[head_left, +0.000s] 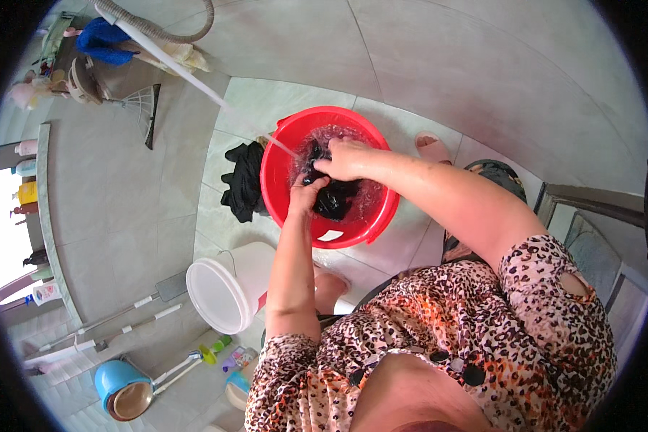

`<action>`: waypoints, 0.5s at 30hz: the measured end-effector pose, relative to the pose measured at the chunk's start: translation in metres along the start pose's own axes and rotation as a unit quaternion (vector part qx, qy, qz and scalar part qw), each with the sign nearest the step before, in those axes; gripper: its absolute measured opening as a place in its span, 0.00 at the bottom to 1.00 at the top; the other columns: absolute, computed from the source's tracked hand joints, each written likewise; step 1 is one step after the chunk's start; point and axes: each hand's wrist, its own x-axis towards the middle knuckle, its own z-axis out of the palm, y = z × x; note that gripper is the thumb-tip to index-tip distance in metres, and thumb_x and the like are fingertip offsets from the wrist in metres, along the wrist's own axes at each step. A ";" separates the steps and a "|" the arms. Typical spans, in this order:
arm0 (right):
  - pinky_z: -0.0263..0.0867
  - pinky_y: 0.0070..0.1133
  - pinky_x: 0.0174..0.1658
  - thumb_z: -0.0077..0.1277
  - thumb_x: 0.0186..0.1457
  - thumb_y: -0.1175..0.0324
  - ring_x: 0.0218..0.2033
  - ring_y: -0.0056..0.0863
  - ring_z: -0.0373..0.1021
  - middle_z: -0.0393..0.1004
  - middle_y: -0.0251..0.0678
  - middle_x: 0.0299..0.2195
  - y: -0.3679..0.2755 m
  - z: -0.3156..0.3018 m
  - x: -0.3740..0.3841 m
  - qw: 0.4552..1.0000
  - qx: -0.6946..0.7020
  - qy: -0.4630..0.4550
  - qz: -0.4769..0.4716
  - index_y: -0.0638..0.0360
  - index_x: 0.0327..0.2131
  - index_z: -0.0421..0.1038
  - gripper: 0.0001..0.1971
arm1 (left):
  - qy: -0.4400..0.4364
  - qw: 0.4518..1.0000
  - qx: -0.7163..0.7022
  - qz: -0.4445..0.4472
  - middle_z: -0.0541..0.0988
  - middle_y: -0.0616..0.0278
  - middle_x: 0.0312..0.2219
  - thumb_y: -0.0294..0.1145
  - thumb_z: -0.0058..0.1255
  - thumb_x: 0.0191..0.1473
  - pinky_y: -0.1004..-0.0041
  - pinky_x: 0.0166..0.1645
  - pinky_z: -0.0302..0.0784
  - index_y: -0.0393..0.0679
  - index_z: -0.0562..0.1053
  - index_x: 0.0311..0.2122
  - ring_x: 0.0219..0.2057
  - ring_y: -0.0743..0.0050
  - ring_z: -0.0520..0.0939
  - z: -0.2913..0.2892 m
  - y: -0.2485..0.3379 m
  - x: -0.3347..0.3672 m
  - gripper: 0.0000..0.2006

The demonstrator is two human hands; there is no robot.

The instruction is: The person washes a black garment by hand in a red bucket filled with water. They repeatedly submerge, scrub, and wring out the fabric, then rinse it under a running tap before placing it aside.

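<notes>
A wet black cloth [336,201] lies bunched in a red basin [376,222], among splashing, frothy water. On its near left side my left hand [306,194] grips the cloth, thumb on top. My right hand [347,160] comes over the basin from the right, its bent fingers closed on the cloth's upper part. Water streams from a white pipe [173,65] into the basin just left of my hands. What the cloth is exactly cannot be made out, and part of it is under water or behind my fingers.
Left of the basin, a heap of black fabric [245,183] rests on the tiled floor. A white bucket [223,288] stands nearer me. Blue and brown basins [122,389] and long-handled tools line the left wall. A pink slipper [432,147] lies at the far right.
</notes>
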 end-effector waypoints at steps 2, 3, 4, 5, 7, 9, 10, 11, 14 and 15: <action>0.56 0.35 0.60 0.42 0.54 0.42 0.59 0.47 0.59 0.61 0.60 0.55 0.011 0.011 0.022 0.994 0.091 0.025 0.060 0.71 0.55 0.62 0.38 | -0.027 0.996 -0.047 0.070 0.78 0.63 0.27 0.24 0.60 0.42 0.73 0.33 0.75 0.41 0.74 0.34 0.26 0.73 0.78 0.005 0.034 -0.035 0.11; 0.53 0.37 0.61 0.39 0.55 0.40 0.60 0.48 0.57 0.58 0.60 0.57 0.015 0.019 0.031 0.985 0.139 0.048 0.084 0.69 0.56 0.60 0.39 | -0.016 0.997 -0.044 0.065 0.78 0.65 0.26 0.22 0.60 0.42 0.75 0.34 0.74 0.41 0.74 0.31 0.28 0.75 0.78 0.002 0.054 -0.054 0.09; 0.49 0.38 0.63 0.35 0.56 0.38 0.62 0.48 0.53 0.53 0.57 0.61 0.015 0.021 0.031 0.976 0.186 0.043 0.103 0.66 0.59 0.57 0.40 | -0.032 0.993 -0.063 0.092 0.77 0.66 0.25 0.22 0.59 0.41 0.76 0.34 0.73 0.42 0.73 0.29 0.27 0.77 0.76 -0.002 0.070 -0.070 0.08; 0.49 0.37 0.63 0.33 0.57 0.37 0.64 0.46 0.51 0.52 0.54 0.62 0.023 0.027 0.044 0.961 0.251 0.028 0.111 0.65 0.59 0.56 0.41 | -0.050 0.988 -0.079 0.123 0.75 0.68 0.24 0.21 0.58 0.41 0.77 0.33 0.71 0.43 0.72 0.28 0.26 0.79 0.75 -0.004 0.090 -0.087 0.07; 0.49 0.36 0.63 0.31 0.56 0.33 0.65 0.42 0.49 0.50 0.50 0.63 0.023 0.020 0.029 0.924 0.362 -0.008 0.124 0.61 0.61 0.55 0.42 | -0.074 0.975 -0.090 0.187 0.72 0.71 0.21 0.22 0.56 0.37 0.79 0.32 0.68 0.44 0.69 0.25 0.24 0.82 0.72 -0.006 0.124 -0.117 0.08; 0.52 0.34 0.61 0.29 0.56 0.32 0.64 0.39 0.50 0.51 0.46 0.63 0.024 0.017 0.026 0.871 0.445 -0.107 0.176 0.56 0.62 0.55 0.41 | -0.065 0.960 -0.089 0.259 0.68 0.72 0.19 0.26 0.54 0.31 0.81 0.30 0.62 0.46 0.65 0.22 0.22 0.81 0.68 -0.008 0.148 -0.144 0.10; 0.54 0.34 0.60 0.29 0.57 0.32 0.63 0.39 0.51 0.53 0.46 0.63 0.036 0.021 0.036 0.840 0.493 -0.146 0.173 0.55 0.61 0.55 0.41 | -0.085 0.946 -0.093 0.298 0.68 0.71 0.19 0.27 0.53 0.30 0.80 0.30 0.63 0.45 0.65 0.22 0.23 0.80 0.68 -0.003 0.160 -0.152 0.10; 0.55 0.34 0.59 0.30 0.57 0.33 0.62 0.38 0.53 0.54 0.46 0.61 0.038 0.028 0.040 0.804 0.542 -0.184 0.161 0.55 0.60 0.56 0.40 | -0.095 0.933 -0.099 0.333 0.68 0.70 0.19 0.27 0.52 0.29 0.79 0.30 0.63 0.45 0.64 0.21 0.23 0.78 0.69 -0.006 0.168 -0.159 0.10; 0.57 0.33 0.55 0.33 0.57 0.35 0.57 0.37 0.56 0.59 0.44 0.56 0.039 0.048 0.061 0.668 0.682 -0.290 0.075 0.56 0.56 0.59 0.37 | -0.171 0.916 -0.040 0.360 0.69 0.68 0.21 0.29 0.52 0.26 0.79 0.32 0.63 0.42 0.66 0.23 0.25 0.77 0.69 -0.018 0.178 -0.146 0.11; 0.58 0.33 0.54 0.34 0.56 0.36 0.55 0.36 0.58 0.60 0.44 0.54 0.041 0.054 0.066 0.623 0.714 -0.316 0.047 0.57 0.55 0.60 0.36 | -0.180 0.912 -0.008 0.368 0.69 0.68 0.22 0.29 0.52 0.26 0.79 0.33 0.62 0.41 0.67 0.23 0.26 0.77 0.69 -0.018 0.180 -0.138 0.12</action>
